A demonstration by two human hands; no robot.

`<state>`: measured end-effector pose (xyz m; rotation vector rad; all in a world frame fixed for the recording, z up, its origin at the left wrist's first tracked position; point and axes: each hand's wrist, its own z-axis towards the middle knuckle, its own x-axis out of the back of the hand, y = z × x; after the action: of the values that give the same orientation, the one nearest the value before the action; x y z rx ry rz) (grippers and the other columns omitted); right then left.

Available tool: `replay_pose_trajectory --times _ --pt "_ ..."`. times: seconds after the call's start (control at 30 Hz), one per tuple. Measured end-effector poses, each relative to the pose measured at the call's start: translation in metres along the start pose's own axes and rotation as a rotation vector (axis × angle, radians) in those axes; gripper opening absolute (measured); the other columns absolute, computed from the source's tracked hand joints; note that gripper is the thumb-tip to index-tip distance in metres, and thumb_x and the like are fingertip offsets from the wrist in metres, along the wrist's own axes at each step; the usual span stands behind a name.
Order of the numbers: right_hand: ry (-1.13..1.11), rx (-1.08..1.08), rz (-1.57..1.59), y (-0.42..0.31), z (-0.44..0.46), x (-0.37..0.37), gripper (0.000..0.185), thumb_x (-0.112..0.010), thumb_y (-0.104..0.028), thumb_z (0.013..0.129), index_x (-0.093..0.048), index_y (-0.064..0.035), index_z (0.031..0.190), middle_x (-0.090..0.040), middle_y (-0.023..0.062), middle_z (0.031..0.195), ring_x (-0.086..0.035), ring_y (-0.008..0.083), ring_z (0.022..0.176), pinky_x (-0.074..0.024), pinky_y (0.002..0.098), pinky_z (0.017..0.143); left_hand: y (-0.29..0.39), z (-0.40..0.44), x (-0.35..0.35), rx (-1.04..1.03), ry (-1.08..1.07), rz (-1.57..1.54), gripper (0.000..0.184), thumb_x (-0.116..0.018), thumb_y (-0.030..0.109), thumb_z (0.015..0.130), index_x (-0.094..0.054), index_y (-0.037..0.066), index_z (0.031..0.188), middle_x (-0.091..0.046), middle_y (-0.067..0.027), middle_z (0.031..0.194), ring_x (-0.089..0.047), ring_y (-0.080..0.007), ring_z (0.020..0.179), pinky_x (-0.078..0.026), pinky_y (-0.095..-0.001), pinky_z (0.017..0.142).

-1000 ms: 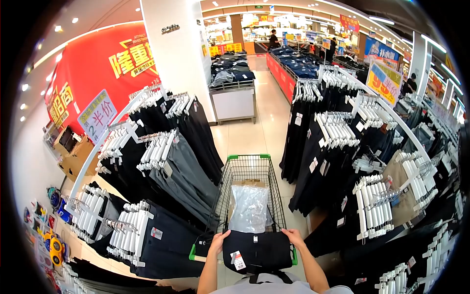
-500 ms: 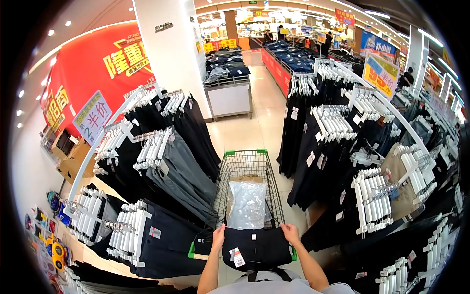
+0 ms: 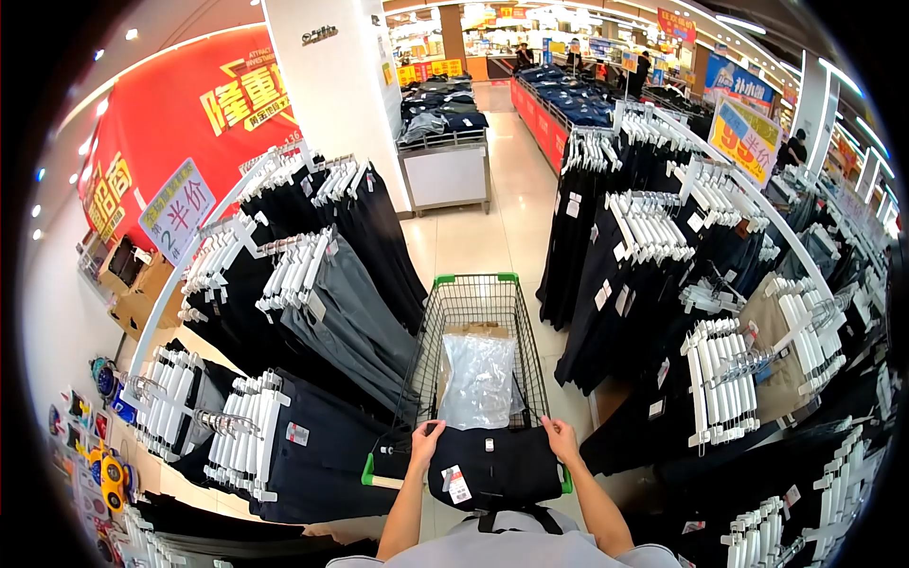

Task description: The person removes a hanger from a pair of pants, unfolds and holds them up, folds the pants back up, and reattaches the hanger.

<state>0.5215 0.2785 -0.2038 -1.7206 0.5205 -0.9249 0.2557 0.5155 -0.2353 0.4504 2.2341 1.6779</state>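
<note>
Folded black trousers [image 3: 507,464] with a white and red tag [image 3: 456,484] lie across the handle end of a shopping cart [image 3: 437,312]. My left hand [image 3: 424,445] pinches their upper left corner. At the opposite upper corner, my right hand [image 3: 561,440] has its fingers closed on the same trousers. The cloth hides most of the cart's handle. Inside the wire basket, just beyond my hands, lies a clear plastic bag [image 3: 478,379] on something brown.
Racks of dark trousers on white hangers flank the cart, with grey trousers [image 3: 355,303] on the left and beige ones [image 3: 762,346] on the right. A tiled aisle [image 3: 478,241] runs ahead, past a display bin [image 3: 443,180] and a red-sided table [image 3: 540,133]. People stand far off.
The whole view has shifted slightly, so the cart, racks and trousers sit a little higher in the picture. Both hands stay at the trousers' corners.
</note>
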Motion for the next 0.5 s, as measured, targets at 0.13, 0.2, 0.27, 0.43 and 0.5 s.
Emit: replay_pose_trajectory --times 0.13,0.2,0.27,0.43,0.5 --pt "-0.012 -0.006 0.016 0.011 0.002 -0.003 0.046 -0.074 -0.040 0.095 -0.069 0.0046 0.087 -0.053 0.0010 0.062 -0.046 0.0091 0.061 -0.0412 0.0316 0.056 0.001 0.001 0.000 0.060 -0.006 -0.046 0.027 -0.073 0.030 0.098 -0.073 0.002 0.101 -0.069 -0.0017 0.090 -0.062 -0.0089 0.081 -0.051 -0.0239 0.074" --pt "-0.032 0.001 -0.035 0.007 0.000 0.001 0.044 -0.076 -0.039 0.094 -0.070 0.0044 0.088 -0.053 0.0007 0.062 -0.046 0.0094 0.060 -0.0412 0.0317 0.056 -0.001 0.001 0.004 0.095 0.002 -0.060 0.032 -0.072 0.034 0.099 -0.074 0.002 0.102 -0.069 -0.0016 0.091 -0.061 -0.0093 0.083 -0.050 -0.0251 0.076" --pt "-0.051 0.008 -0.086 0.004 -0.002 0.002 0.042 -0.078 -0.038 0.092 -0.071 0.0041 0.088 -0.053 0.0003 0.062 -0.046 0.0096 0.060 -0.0413 0.0318 0.056 -0.001 0.002 0.006 0.061 -0.007 -0.039 0.034 -0.062 0.033 0.102 -0.074 0.001 0.099 -0.069 -0.0035 0.092 -0.062 -0.0130 0.086 -0.050 -0.0273 0.081" --pt "-0.045 0.045 -0.067 0.007 0.000 0.001 0.042 -0.080 -0.036 0.090 -0.070 0.0043 0.089 -0.052 0.0001 0.060 -0.044 0.0094 0.058 -0.0383 0.0317 0.054 -0.005 0.002 0.008 0.073 0.005 -0.188 0.028 -0.057 0.022 0.096 -0.075 0.000 0.095 -0.069 -0.0074 0.093 -0.063 -0.0179 0.087 -0.048 -0.0283 0.086" --pt "-0.055 0.043 -0.066 0.007 0.001 0.002 0.041 -0.080 -0.035 0.090 -0.070 0.0042 0.089 -0.052 0.0002 0.060 -0.044 0.0090 0.058 -0.0379 0.0314 0.053 -0.007 0.002 0.008 0.011 0.017 -0.143 0.026 -0.057 0.018 0.092 -0.075 0.000 0.095 -0.069 -0.0084 0.094 -0.063 -0.0190 0.087 -0.048 -0.0285 0.086"
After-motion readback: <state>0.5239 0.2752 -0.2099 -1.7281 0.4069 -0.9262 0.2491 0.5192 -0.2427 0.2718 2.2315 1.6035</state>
